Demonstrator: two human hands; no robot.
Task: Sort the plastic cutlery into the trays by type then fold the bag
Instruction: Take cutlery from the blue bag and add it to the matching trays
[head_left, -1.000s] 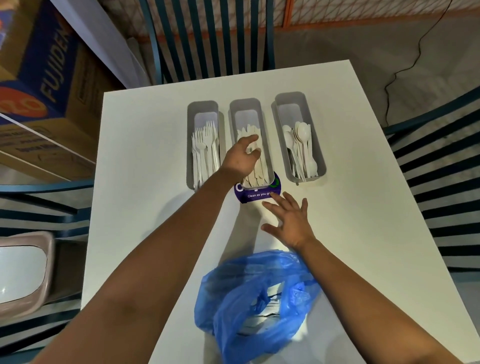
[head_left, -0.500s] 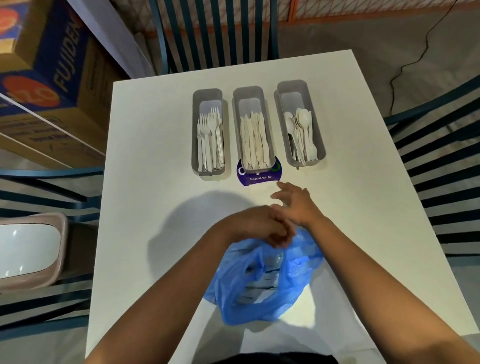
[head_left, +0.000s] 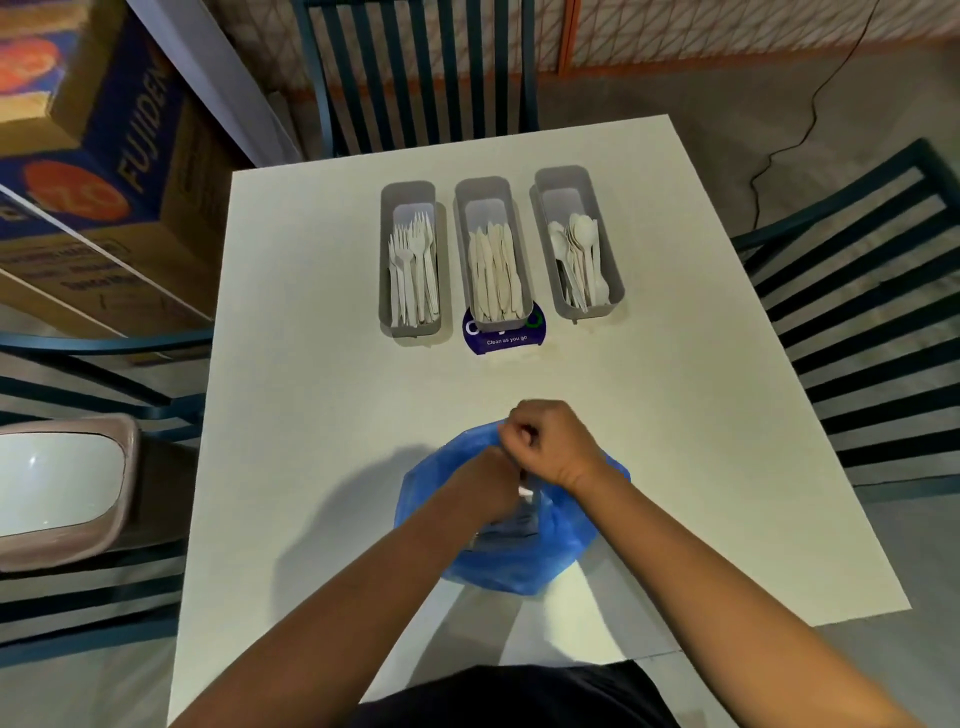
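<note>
**Both hands at the blue bag**

A second ago the left hand (head_left: 485, 480) was at the middle tray and the right hand (head_left: 553, 441) lay flat on the table with fingers spread; half a second ago the two had met over the bag. Now the left hand reaches down into the mouth of the blue bag (head_left: 511, 558), its fingers hidden by plastic, so their grip cannot be told. The right hand is curled into a fist, pinching the bag's far rim and lifting it. A small white piece (head_left: 525, 491) shows between the wrists.

The bag sits crumpled near the front middle of the table (head_left: 311, 415), with no clear long axis and its mouth turned upward.

Further back, three grey trays stand side by side, long axes running away from the person: forks (head_left: 413, 270) in the left tray (head_left: 410, 195), tines pointing away; knives (head_left: 493, 273) in the middle tray (head_left: 480, 189); spoons (head_left: 579, 260) in the right tray (head_left: 563, 179), bowls pointing away. A purple sticker (head_left: 506, 340) lies under the middle tray's near end.

The table is white. Dark slatted chairs (head_left: 415, 78) surround it, a cardboard box (head_left: 93, 156) sits at the left, and a cable (head_left: 800, 130) runs over the floor.
</note>
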